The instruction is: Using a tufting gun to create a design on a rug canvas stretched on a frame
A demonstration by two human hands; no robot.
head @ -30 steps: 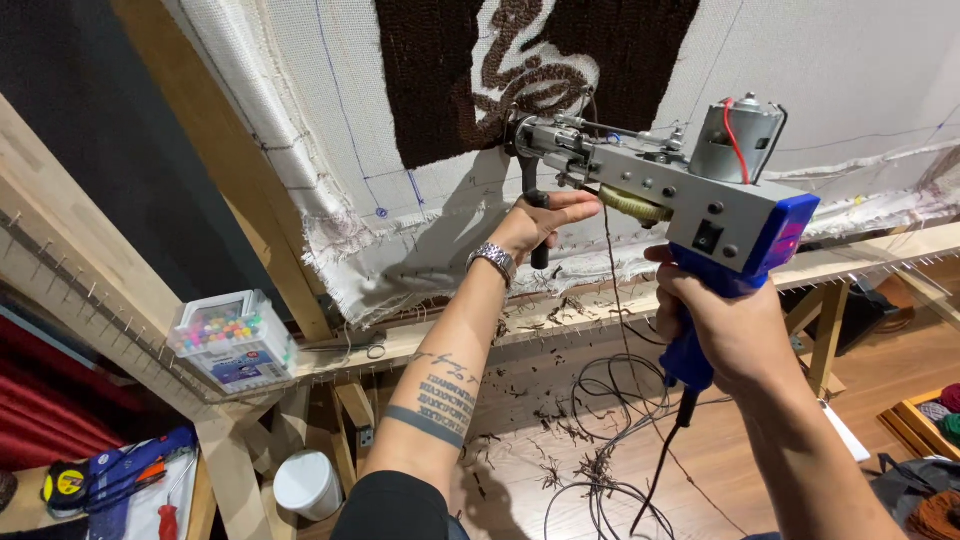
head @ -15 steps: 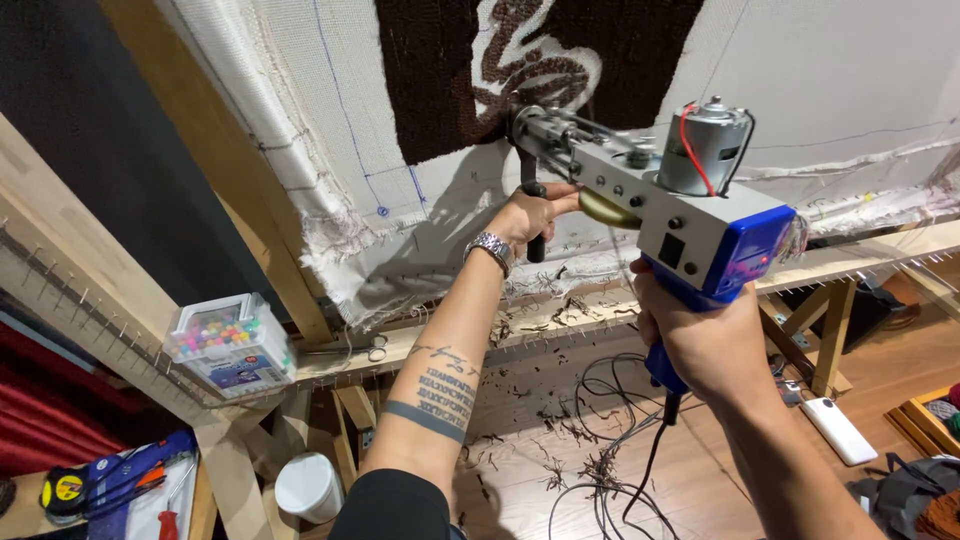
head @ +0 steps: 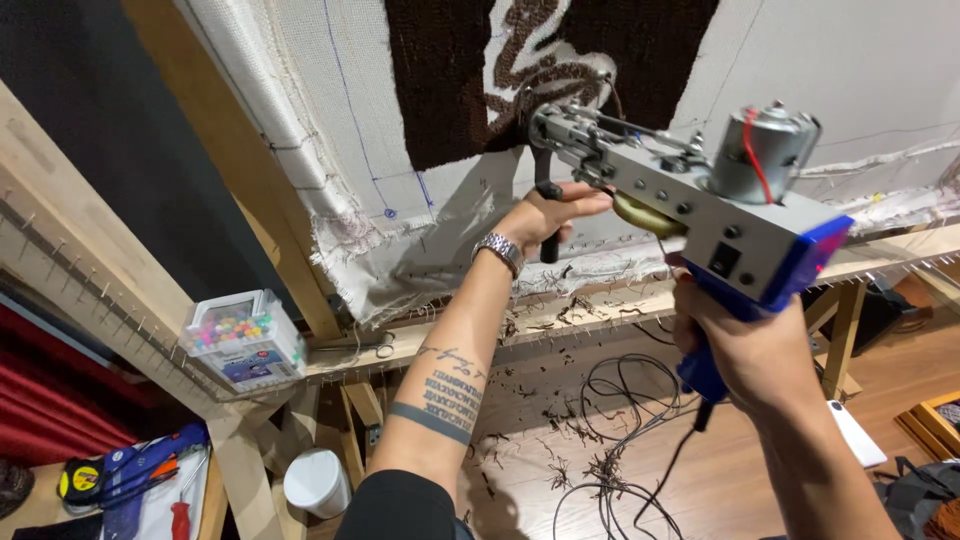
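A: Holding the tufting gun (head: pixel 690 215): left hand (head: pixel 550 215) wraps the front handle, right hand (head: pixel 745 350) grips the blue rear grip.

B: Noted. Its long axis points up-left, tip touching the brown rug (head: pixel 450 90); left hand nearer.

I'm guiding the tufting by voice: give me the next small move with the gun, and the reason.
Probably ease the tufting gun along the white curl's edge: its needle tip already meets the brown pile, the left hand grips the front handle and the right hand the blue grip.
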